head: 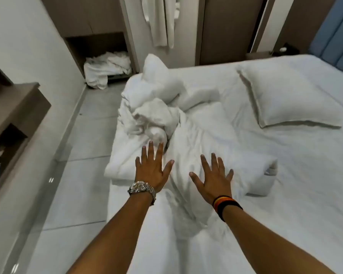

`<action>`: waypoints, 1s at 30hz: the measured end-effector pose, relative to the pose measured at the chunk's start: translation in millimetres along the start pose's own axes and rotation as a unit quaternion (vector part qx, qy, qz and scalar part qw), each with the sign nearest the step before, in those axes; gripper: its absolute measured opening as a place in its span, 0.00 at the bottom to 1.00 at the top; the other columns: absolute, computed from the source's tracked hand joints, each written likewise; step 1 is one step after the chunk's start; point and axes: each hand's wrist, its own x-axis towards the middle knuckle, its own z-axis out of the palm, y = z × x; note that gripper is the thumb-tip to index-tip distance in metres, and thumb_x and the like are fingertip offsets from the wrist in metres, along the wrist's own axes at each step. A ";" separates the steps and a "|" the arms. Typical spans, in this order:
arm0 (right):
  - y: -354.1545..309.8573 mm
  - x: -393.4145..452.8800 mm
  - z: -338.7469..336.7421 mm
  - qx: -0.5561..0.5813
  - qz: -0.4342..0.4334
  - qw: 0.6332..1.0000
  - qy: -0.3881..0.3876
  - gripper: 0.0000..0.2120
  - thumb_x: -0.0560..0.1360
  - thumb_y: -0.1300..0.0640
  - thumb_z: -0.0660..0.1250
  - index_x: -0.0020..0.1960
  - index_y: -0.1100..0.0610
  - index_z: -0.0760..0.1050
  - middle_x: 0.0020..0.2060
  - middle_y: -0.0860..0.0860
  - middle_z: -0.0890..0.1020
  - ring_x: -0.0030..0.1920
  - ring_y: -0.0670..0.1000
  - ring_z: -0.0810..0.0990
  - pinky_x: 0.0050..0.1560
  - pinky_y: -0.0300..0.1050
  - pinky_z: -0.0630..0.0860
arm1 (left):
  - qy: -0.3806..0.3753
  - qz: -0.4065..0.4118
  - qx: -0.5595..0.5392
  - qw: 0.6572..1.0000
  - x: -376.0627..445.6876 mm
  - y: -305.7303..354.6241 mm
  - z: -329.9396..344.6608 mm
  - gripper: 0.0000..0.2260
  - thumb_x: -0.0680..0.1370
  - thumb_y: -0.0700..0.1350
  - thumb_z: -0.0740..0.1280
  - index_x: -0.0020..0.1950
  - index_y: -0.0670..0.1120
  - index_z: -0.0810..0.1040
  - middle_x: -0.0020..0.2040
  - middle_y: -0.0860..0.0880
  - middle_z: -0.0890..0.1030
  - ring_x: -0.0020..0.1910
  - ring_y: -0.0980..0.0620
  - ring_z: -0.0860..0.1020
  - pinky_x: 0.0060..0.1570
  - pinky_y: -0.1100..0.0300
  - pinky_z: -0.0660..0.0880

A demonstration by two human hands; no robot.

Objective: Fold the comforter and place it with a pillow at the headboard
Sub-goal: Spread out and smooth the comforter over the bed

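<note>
One comforter (196, 135), one pillow (289, 99), two hands (152, 167)

White comforter (186, 123) rumpled (unfolded) — pillow (289, 99) flat

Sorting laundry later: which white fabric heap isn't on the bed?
The heap in the wall niche, spilling onto the floor; the comforter and pillow lie on the bed.

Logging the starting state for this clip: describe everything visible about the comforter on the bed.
The comforter is white, soft and heavily creased, lying unfolded in a rumpled heap on the left part of the bed. One part rises in a peak at the far side; a bunched knot sits mid-heap. Its near edge hangs slightly over the mattress side. The left hand and right hand, fingers spread, are over its near part; the pillow lies apart.
</note>
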 end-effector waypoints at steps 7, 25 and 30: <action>67.0 27.9 72.1 -0.018 0.082 0.995 -0.046 0.49 0.68 0.16 0.45 0.80 0.36 0.32 0.78 0.48 0.25 0.78 0.53 0.24 0.65 0.85 0.36 | -0.112 -0.144 -0.106 0.978 36.4 26.6 127.1 0.41 0.76 0.75 0.55 0.81 0.66 0.36 0.83 0.51 0.32 0.80 0.35 0.33 0.72 0.26 0.56; 65.1 8.2 105.7 0.051 0.024 0.994 -0.096 0.71 0.53 0.14 0.62 0.78 0.40 0.25 0.76 0.52 0.22 0.75 0.63 0.22 0.66 0.84 0.45 | -0.023 -0.102 -0.211 0.972 56.1 51.2 148.8 0.42 0.79 0.47 0.71 0.83 0.64 0.46 0.56 0.41 0.75 0.48 0.45 0.77 0.47 0.55 0.77; 74.1 -9.0 104.0 0.017 0.000 0.996 -0.085 0.58 0.71 0.40 0.72 0.78 0.36 0.27 0.80 0.53 0.30 0.80 0.64 0.31 0.67 0.82 0.59 | -0.054 -0.102 -0.211 0.971 40.0 65.1 127.3 0.35 0.81 0.43 0.66 0.82 0.65 0.55 0.46 0.44 0.74 0.47 0.46 0.76 0.53 0.53 0.77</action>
